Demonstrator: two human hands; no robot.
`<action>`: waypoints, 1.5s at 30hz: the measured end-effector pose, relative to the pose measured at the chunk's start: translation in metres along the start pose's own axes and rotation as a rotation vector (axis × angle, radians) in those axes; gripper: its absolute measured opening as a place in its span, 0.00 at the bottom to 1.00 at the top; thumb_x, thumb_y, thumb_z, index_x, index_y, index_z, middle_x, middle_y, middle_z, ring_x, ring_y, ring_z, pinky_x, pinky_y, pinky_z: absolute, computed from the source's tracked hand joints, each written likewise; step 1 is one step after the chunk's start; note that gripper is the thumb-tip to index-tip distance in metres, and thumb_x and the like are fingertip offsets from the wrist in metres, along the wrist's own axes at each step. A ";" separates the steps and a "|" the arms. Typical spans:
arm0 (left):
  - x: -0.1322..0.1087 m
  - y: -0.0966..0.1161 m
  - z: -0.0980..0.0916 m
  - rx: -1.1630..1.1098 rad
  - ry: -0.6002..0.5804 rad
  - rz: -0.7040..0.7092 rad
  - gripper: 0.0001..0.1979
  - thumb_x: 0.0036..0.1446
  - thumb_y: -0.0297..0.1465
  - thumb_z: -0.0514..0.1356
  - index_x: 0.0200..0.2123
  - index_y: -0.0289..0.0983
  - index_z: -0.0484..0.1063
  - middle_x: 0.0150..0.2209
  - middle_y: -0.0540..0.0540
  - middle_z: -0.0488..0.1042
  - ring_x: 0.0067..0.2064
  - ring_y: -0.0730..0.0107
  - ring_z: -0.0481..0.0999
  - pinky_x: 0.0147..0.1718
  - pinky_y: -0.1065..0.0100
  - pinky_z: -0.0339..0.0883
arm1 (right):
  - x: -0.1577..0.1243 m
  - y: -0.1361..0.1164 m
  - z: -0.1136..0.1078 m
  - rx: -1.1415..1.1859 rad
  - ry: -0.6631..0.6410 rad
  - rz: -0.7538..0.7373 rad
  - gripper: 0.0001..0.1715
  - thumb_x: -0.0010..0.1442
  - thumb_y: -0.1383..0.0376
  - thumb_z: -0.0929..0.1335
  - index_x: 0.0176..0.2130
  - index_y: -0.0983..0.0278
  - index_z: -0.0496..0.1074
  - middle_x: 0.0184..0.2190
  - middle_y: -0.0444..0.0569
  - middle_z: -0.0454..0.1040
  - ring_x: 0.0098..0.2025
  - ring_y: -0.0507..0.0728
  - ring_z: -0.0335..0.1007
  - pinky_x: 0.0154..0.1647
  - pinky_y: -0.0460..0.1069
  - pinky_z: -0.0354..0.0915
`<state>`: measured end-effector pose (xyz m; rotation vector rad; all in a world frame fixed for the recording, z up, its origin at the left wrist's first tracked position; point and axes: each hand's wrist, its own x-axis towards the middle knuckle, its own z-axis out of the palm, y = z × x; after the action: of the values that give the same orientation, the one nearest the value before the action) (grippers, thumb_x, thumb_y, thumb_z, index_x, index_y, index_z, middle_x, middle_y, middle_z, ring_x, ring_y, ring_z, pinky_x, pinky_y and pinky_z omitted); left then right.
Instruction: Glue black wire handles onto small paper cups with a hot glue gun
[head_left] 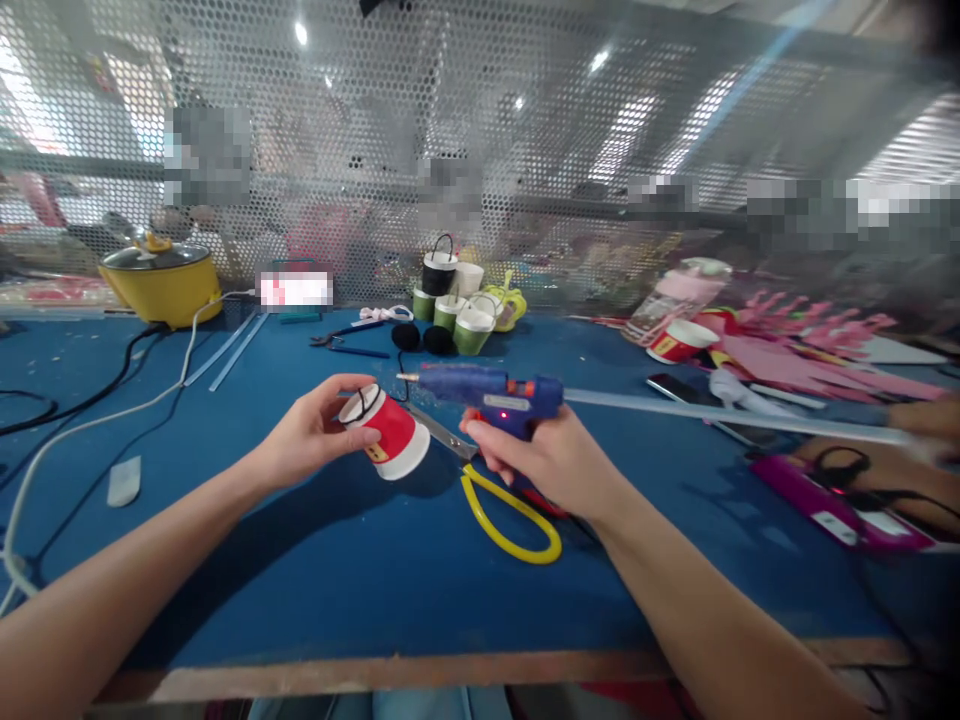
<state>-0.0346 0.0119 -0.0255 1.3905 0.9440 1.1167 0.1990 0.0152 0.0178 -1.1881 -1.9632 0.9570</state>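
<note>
A small paper cup (pixel 397 432) with a red band, a white rim and a black cord is tilted in my left hand (pixel 319 432), the fingers closed round it. My right hand (pixel 551 455) grips a blue glue gun (pixel 480 385) by its handle. Its nozzle points left, above and just right of the cup, apart from it. A long clear glue stick (pixel 720 410) sticks out of the gun's back. Beneath the gun lie scissors (pixel 517 528) with yellow handles, partly hidden by my right hand.
Several small cups (pixel 472 328), black pompoms (pixel 406 337) and pliers (pixel 349 345) lie at the back. A yellow electric pot (pixel 161 285) stands far left. On the right are a phone (pixel 686 400), pink cut-outs (pixel 780 365), a purple power strip (pixel 817 500) and another person's blurred arm (pixel 892 470).
</note>
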 end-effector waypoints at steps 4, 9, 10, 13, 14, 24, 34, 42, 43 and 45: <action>0.001 -0.001 0.001 0.019 0.024 -0.026 0.25 0.42 0.31 0.65 0.45 0.36 0.60 0.39 0.44 0.71 0.39 0.65 0.71 0.40 0.62 0.65 | -0.005 0.004 0.009 -0.284 0.005 -0.162 0.12 0.54 0.61 0.64 0.22 0.63 0.67 0.18 0.44 0.68 0.21 0.52 0.65 0.25 0.48 0.64; 0.001 -0.003 0.002 0.054 0.027 -0.040 0.25 0.43 0.32 0.64 0.44 0.36 0.60 0.40 0.44 0.71 0.40 0.65 0.71 0.41 0.61 0.65 | -0.005 0.006 0.016 -0.369 0.030 -0.305 0.07 0.53 0.62 0.65 0.27 0.61 0.70 0.25 0.48 0.72 0.29 0.56 0.68 0.31 0.51 0.65; 0.001 -0.003 0.002 0.060 0.031 -0.042 0.24 0.43 0.32 0.64 0.44 0.36 0.61 0.39 0.45 0.71 0.40 0.65 0.71 0.41 0.61 0.65 | -0.006 0.006 0.016 -0.360 0.025 -0.308 0.07 0.53 0.62 0.64 0.28 0.61 0.70 0.24 0.48 0.71 0.27 0.56 0.67 0.29 0.50 0.65; 0.001 -0.004 0.003 0.066 0.044 -0.051 0.23 0.43 0.33 0.64 0.43 0.36 0.61 0.39 0.45 0.72 0.40 0.65 0.72 0.40 0.61 0.66 | -0.008 0.005 0.017 -0.352 0.029 -0.327 0.07 0.54 0.62 0.64 0.29 0.61 0.70 0.22 0.47 0.70 0.24 0.54 0.66 0.24 0.49 0.63; 0.001 -0.004 0.003 0.066 0.048 -0.053 0.23 0.43 0.33 0.64 0.43 0.36 0.62 0.39 0.45 0.72 0.40 0.65 0.72 0.40 0.61 0.66 | -0.009 0.005 0.018 -0.358 0.035 -0.329 0.06 0.54 0.62 0.64 0.29 0.61 0.70 0.22 0.47 0.69 0.24 0.54 0.65 0.23 0.48 0.63; 0.002 -0.006 0.003 0.077 0.067 -0.050 0.25 0.41 0.34 0.65 0.43 0.35 0.62 0.38 0.45 0.72 0.39 0.65 0.72 0.40 0.61 0.66 | -0.011 -0.001 0.019 -0.423 0.075 -0.356 0.08 0.55 0.64 0.62 0.29 0.63 0.70 0.20 0.45 0.68 0.22 0.51 0.64 0.21 0.46 0.61; 0.002 -0.007 0.003 0.054 0.064 -0.064 0.26 0.40 0.32 0.65 0.43 0.35 0.61 0.38 0.45 0.72 0.39 0.66 0.72 0.40 0.61 0.66 | -0.011 -0.002 0.018 -0.482 0.082 -0.358 0.09 0.56 0.64 0.62 0.28 0.63 0.70 0.21 0.45 0.69 0.22 0.52 0.65 0.22 0.46 0.62; 0.002 -0.007 0.003 0.033 0.062 -0.068 0.26 0.39 0.31 0.66 0.43 0.35 0.62 0.38 0.45 0.72 0.39 0.66 0.72 0.40 0.61 0.66 | -0.011 -0.005 0.016 -0.510 0.072 -0.358 0.10 0.56 0.64 0.62 0.28 0.63 0.71 0.20 0.46 0.70 0.22 0.52 0.65 0.22 0.46 0.62; 0.002 -0.007 0.003 0.031 0.059 -0.067 0.26 0.39 0.31 0.66 0.43 0.35 0.61 0.38 0.46 0.72 0.38 0.66 0.72 0.40 0.62 0.66 | -0.011 -0.006 0.016 -0.517 0.071 -0.357 0.10 0.56 0.65 0.62 0.28 0.63 0.71 0.20 0.46 0.70 0.22 0.52 0.65 0.22 0.46 0.62; 0.002 -0.007 0.003 0.031 0.052 -0.064 0.26 0.39 0.30 0.66 0.43 0.35 0.61 0.37 0.46 0.72 0.38 0.67 0.72 0.39 0.62 0.66 | -0.012 -0.007 0.016 -0.516 0.061 -0.356 0.10 0.56 0.64 0.62 0.28 0.63 0.71 0.20 0.46 0.70 0.21 0.52 0.65 0.21 0.45 0.62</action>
<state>-0.0308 0.0136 -0.0322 1.3526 1.0400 1.0993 0.1878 -0.0016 0.0134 -1.0526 -2.3438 0.2334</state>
